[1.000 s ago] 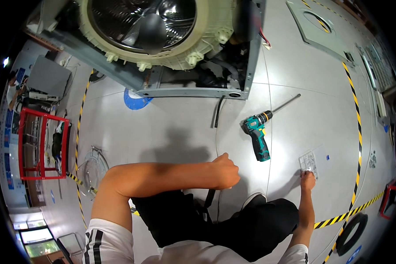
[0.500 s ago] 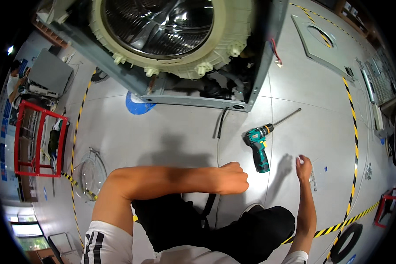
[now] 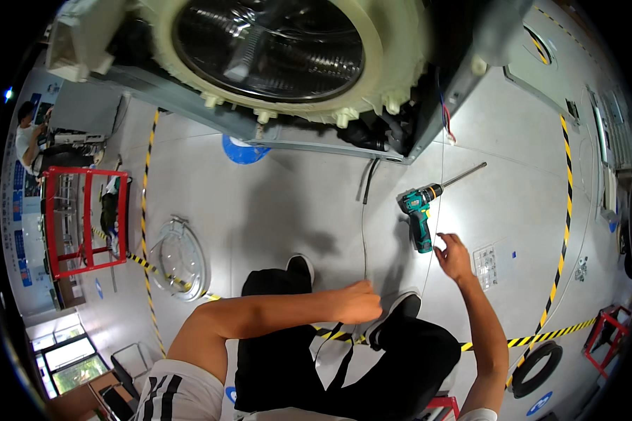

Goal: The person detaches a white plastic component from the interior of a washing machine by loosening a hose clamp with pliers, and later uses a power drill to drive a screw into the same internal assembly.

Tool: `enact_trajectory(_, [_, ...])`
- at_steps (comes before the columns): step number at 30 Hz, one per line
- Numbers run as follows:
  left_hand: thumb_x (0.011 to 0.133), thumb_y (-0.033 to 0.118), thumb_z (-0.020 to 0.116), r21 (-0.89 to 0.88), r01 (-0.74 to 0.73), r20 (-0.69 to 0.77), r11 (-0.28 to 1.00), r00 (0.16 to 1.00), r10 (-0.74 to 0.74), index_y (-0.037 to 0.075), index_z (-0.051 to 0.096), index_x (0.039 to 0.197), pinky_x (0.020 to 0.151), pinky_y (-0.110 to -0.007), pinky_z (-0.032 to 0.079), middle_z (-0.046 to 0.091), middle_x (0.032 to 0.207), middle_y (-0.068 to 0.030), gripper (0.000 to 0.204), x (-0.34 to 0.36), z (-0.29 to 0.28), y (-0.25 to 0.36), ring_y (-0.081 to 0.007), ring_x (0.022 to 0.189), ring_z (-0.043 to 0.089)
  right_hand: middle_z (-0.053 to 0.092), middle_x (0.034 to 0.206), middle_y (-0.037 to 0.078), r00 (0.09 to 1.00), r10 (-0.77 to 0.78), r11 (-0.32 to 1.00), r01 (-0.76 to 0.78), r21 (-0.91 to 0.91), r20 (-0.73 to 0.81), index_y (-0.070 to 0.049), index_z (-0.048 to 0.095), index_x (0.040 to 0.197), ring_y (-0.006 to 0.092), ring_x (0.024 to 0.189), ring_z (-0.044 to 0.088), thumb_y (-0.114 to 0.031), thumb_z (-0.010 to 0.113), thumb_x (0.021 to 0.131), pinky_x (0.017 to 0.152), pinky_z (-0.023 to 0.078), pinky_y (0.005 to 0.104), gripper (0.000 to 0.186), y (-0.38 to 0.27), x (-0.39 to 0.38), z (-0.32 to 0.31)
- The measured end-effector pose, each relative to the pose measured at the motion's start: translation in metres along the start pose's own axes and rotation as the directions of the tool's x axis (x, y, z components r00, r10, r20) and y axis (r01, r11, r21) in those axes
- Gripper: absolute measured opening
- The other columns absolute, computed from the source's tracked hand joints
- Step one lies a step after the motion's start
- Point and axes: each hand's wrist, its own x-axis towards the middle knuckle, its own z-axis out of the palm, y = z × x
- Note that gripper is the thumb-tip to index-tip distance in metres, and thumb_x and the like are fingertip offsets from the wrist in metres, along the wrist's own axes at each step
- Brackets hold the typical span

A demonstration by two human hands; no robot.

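Note:
My left hand (image 3: pixel 360 302) is closed in a fist above my knees, its fingers turned down; whatever it may hold is hidden. To the right, my right hand (image 3: pixel 454 257) hovers beside the handle of a teal and black cordless drill (image 3: pixel 420 228). Thumb and forefinger are apart, with a gap between them, and do not clearly touch the drill. A long bit extends from its chuck toward the far right. Ahead stands a washing machine with its front off, its steel drum (image 3: pixel 274 52) and pale tub rim (image 3: pixel 288 111) exposed.
A clear sheet of small compartments (image 3: pixel 486 266) lies right of my right hand. A round glass door (image 3: pixel 179 259) is on the floor at left, near a red-framed cart (image 3: pixel 84 221). A front panel (image 3: pixel 548 88) lies far right, a black rubber ring (image 3: pixel 537 370) near right.
My right hand has moved left and forward toward the drill; the small whitish thing at its fingertips no longer shows. My left fist has shifted slightly nearer to me. The whole view has shifted.

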Motion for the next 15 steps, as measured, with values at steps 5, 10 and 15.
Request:
enact_trajectory(5, [0.080, 0.007, 0.053, -0.191, 0.080, 0.069, 0.978, 0.995, -0.067, 0.000, 0.059, 0.110, 0.085, -0.047, 0.044, 0.054, 0.057, -0.0147, 0.032, -0.067, -0.078, 0.065, -0.0385, 0.063, 0.058, 0.057, 0.109, 0.015, 0.980, 0.100, 0.995, -0.094, -0.044, 0.170, -0.010, 0.056, 0.117, 0.0371, 0.091, 0.060, -0.020, 0.066, 0.080, 0.075, 0.051, 0.0458, 0.040, -0.064, -0.057, -0.048])
enact_trajectory(10, [0.081, 0.005, 0.051, -0.284, 0.316, 0.112, 0.905, 0.949, -0.296, 0.001, 0.045, 0.130, 0.083, -0.044, 0.044, 0.061, 0.079, -0.0132, 0.049, -0.138, -0.133, 0.113, -0.0323, 0.079, 0.061, 0.057, 0.108, 0.019, 0.979, 0.104, 0.994, -0.107, 0.009, 0.174, -0.009, 0.050, 0.124, 0.0403, 0.087, 0.060, -0.019, 0.065, 0.080, 0.074, 0.051, 0.0468, 0.047, -0.146, -0.087, -0.093])
enact_trajectory(15, [0.081, 0.007, 0.051, -0.279, 0.415, 0.182, 0.866, 0.908, -0.377, -0.002, 0.047, 0.124, 0.079, -0.042, 0.044, 0.063, 0.087, -0.0131, 0.044, -0.203, -0.176, 0.140, -0.0315, 0.085, 0.061, 0.060, 0.100, 0.018, 0.982, 0.139, 0.975, -0.158, 0.154, 0.126, -0.004, 0.052, 0.122, 0.0319, 0.080, 0.064, -0.013, 0.067, 0.080, 0.072, 0.052, 0.0386, 0.046, -0.210, -0.108, -0.100])
